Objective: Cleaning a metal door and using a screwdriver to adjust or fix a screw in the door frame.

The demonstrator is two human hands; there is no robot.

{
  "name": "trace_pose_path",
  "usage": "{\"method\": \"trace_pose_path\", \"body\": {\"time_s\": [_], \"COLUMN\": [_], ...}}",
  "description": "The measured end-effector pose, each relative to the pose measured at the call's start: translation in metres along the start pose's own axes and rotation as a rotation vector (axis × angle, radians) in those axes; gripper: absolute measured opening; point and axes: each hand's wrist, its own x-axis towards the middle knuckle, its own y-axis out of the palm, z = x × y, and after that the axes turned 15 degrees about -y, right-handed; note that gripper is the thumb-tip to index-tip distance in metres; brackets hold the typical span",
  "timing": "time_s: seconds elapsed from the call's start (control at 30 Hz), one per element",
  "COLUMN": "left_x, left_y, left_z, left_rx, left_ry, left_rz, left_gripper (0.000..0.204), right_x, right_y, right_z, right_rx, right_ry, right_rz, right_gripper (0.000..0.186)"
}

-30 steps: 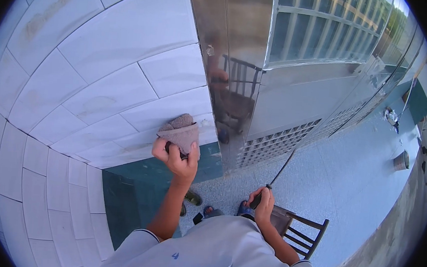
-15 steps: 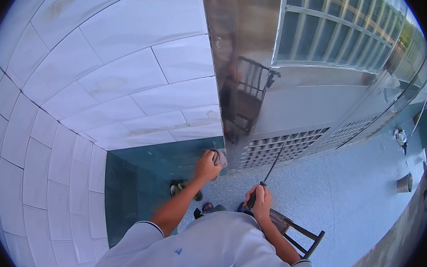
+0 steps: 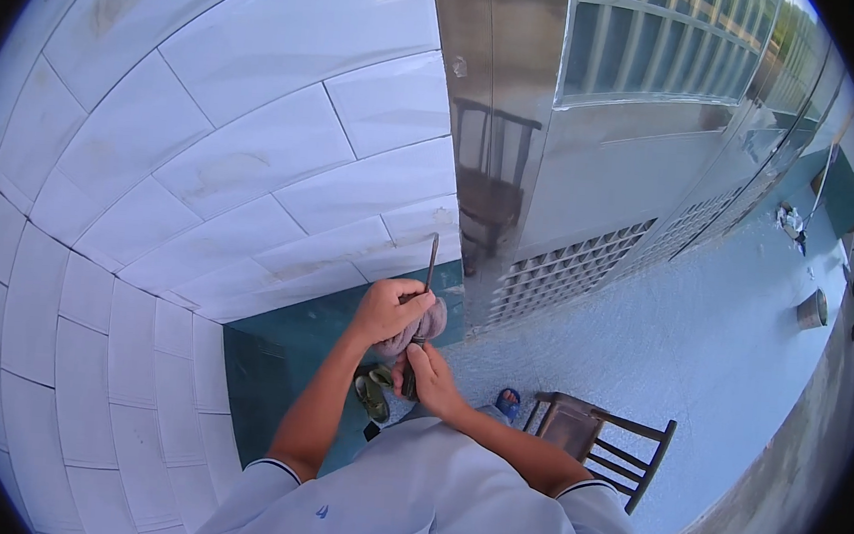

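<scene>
Here, left to right: white tiled wall [image 3: 206, 149], then left hand [image 3: 389, 309] closed over a bunched grey-pink cloth [image 3: 422, 329], pressed against a thin dark tool [image 3: 430, 267]. Long axis near upright, tip pointing up beside the steel door [image 3: 604, 181]. Just below, touching the cloth, right hand [image 3: 428, 378] gripping the tool's lower end. Farther right, wooden chair [image 3: 598, 446] on the blue floor [image 3: 702, 339].

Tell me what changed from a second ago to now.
The left hand came down off the white tiled wall with the grey cloth and now meets the right hand, which has raised the thin dark tool upright against the cloth. The cloth stayed in the left hand, the tool in the right; the wooden chair stays put.
</scene>
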Motion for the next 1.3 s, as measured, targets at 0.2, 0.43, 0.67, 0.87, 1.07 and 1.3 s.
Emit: {"method": "trace_pose_path", "body": {"time_s": [0.2,0.43,0.67,0.87,1.07,1.3], "left_x": [0.01,0.021,0.024,0.023,0.028,0.029], "left_y": [-0.012,-0.021,-0.023,-0.025,-0.028,-0.027], "left_z": [0.011,0.012,0.008,0.014,0.013,0.008], "left_rx": [-0.026,0.065,0.009,0.028,0.085,0.062], "left_ry": [0.081,0.136,0.191,0.151,0.153,0.161], "left_rz": [0.061,0.085,0.085,0.081,0.134,0.155], "left_gripper": [0.029,0.031,0.031,0.032,0.031,0.032], "right_x": [0.01,0.02,0.028,0.026,0.029,0.033], "right_y": [0.024,0.04,0.045,0.048,0.05,0.045], "right_z": [-0.025,-0.028,-0.025,-0.029,-0.029,-0.032], "right_rx": [0.026,-0.014,-0.055,-0.085,-0.1,-0.059], "right_ry": [-0.103,-0.178,-0.218,-0.177,-0.18,-0.222], "right_rz": [-0.171,-0.259,-0.3,-0.302,-0.292,-0.318], "right_gripper": [0.03,0.031,0.035,0.035,0.035,0.035]}}
